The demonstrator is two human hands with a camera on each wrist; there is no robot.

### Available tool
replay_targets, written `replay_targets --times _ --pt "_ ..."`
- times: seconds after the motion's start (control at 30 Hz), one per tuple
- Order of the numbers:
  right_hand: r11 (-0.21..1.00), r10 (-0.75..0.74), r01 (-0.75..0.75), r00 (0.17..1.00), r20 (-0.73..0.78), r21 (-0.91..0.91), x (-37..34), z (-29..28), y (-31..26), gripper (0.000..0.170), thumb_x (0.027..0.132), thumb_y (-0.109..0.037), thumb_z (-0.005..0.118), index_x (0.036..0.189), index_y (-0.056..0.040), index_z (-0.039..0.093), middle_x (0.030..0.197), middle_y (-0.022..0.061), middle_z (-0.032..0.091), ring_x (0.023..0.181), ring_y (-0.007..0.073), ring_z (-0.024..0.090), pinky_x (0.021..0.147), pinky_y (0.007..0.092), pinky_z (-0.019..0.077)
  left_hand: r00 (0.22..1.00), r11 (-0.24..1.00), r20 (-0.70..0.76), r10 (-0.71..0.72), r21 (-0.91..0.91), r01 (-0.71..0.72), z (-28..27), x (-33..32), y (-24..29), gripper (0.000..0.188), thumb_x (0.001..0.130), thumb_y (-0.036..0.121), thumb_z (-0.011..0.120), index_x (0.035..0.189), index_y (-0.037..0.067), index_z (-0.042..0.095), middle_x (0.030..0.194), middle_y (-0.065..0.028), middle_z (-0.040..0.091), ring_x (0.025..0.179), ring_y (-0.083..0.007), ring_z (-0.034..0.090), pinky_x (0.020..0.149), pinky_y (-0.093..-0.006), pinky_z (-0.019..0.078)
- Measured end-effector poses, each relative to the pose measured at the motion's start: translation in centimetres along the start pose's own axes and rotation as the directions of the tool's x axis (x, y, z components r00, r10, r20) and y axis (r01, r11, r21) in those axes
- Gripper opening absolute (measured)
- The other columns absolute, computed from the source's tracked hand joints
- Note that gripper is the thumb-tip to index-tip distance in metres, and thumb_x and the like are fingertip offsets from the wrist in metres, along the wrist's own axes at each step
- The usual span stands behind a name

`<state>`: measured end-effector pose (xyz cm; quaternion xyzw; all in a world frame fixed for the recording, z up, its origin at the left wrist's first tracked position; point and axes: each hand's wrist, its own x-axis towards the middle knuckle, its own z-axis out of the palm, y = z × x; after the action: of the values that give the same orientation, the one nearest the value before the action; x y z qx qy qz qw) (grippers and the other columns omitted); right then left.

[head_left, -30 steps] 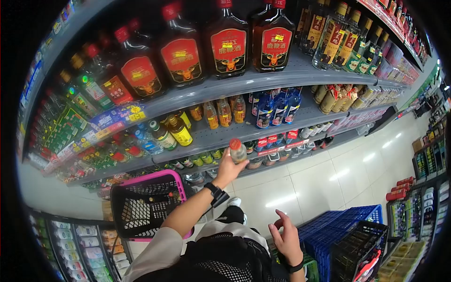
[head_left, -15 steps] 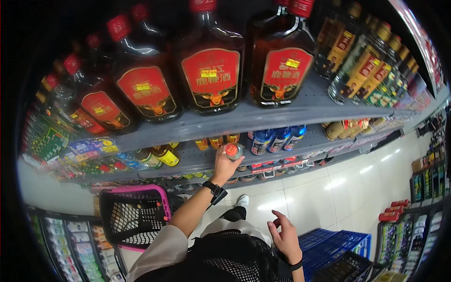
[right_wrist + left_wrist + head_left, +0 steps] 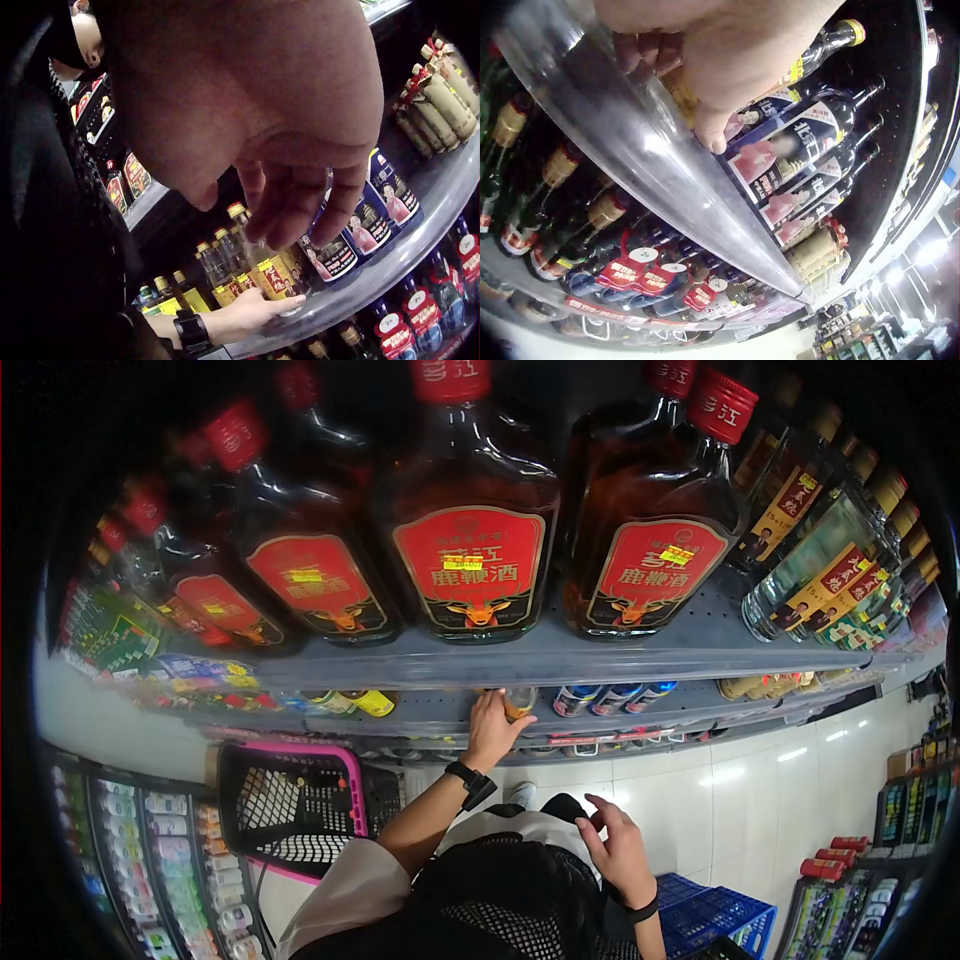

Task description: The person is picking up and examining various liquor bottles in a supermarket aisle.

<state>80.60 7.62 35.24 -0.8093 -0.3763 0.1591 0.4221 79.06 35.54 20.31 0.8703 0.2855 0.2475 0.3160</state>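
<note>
At the shelf below the large red-labelled liquor bottles, my left hand grips a small clear bottle. In the right wrist view that bottle has a yellow-orange label, and the left hand wraps its lower part, close over the shelf. Similar bottles stand in a row beside it; blue-labelled bottles stand on its other side. In the left wrist view the thumb overlaps one of the blue-labelled bottles. My right hand hangs loosely in front of the body, holding nothing.
A black basket with a pink rim is at my left. Blue crates stand on the floor at right. The upper shelf's edge juts out over the lower shelf. Straw-coloured bottles stand farther right.
My left hand has carried the small bottle forward from in front of the shelves onto the lower shelf. The view has moved closer to the large bottles. The right hand stays loose.
</note>
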Motion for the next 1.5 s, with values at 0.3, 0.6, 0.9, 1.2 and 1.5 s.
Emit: replay_targets --times 0.3,0.6,0.9,1.2,1.5 --pt "0.996 -0.082 0.083 0.995 0.052 -0.030 0.9 -1.9 -0.7 0.036 0.088 -0.017 0.071 0.118 -0.0004 0.061 0.077 0.0131 0.063 0.068 0.0271 0.063 0.064 0.0374 0.0509 0.996 0.998 0.063 -0.065 0.005 0.064 -0.7 -0.8 -0.5 0.075 0.065 0.039 0.088 0.117 -0.004 0.057 0.106 -0.0200 0.066 0.105 -0.0381 0.057 0.093 -0.0450 0.0441" --pt "0.995 -0.091 0.094 0.992 0.085 -0.028 -2.4 -4.5 -1.3 0.033 0.087 -0.017 0.071 0.115 -0.0004 0.062 0.077 0.0135 0.064 0.068 0.0279 0.063 0.065 0.0376 0.0512 0.994 0.994 0.066 -0.083 0.079 0.078 -1.2 -1.5 0.9 0.077 0.065 0.044 0.087 0.119 -0.001 0.057 0.104 -0.0191 0.066 0.103 -0.0373 0.056 0.091 -0.0460 0.0428" --pt "0.994 -0.109 0.111 0.988 0.110 -0.008 -8.0 -5.8 0.3 0.031 0.087 -0.016 0.072 0.112 -0.0009 0.064 0.078 0.0144 0.064 0.068 0.0292 0.063 0.066 0.0386 0.0512 0.961 0.993 -0.258 0.097 0.092 -0.075 -1.8 -5.9 3.1 0.066 0.073 0.035 0.085 0.121 0.000 0.055 0.116 -0.0187 0.059 0.106 -0.0377 0.054 0.095 -0.0467 0.0419" --pt "0.995 -0.088 0.065 0.931 0.355 0.075 -13.1 -0.9 1.5 0.025 0.087 -0.014 0.071 0.108 -0.0002 0.065 0.076 0.0150 0.065 0.064 0.0279 0.064 0.062 0.0363 0.0523 0.906 0.976 0.394 -0.155 -0.084 0.203 -5.4 -31.7 -0.6 0.022 0.087 0.009 0.058 0.109 0.005 0.059 0.092 -0.0151 0.065 0.090 -0.0322 0.065 0.078 -0.0414 0.0509" --pt "0.934 -0.352 0.315 0.742 0.570 0.166 -14.2 9.2 -5.0 0.024 0.087 -0.015 0.071 0.107 -0.0031 0.066 0.077 0.0134 0.065 0.065 0.0274 0.064 0.062 0.0368 0.0523 0.494 0.560 0.302 -0.815 0.193 0.806 -13.9 -59.5 -9.4 0.024 0.078 0.021 0.066 0.097 0.006 0.070 0.096 -0.0146 0.072 0.091 -0.0308 0.069 0.084 -0.0389 0.0553"
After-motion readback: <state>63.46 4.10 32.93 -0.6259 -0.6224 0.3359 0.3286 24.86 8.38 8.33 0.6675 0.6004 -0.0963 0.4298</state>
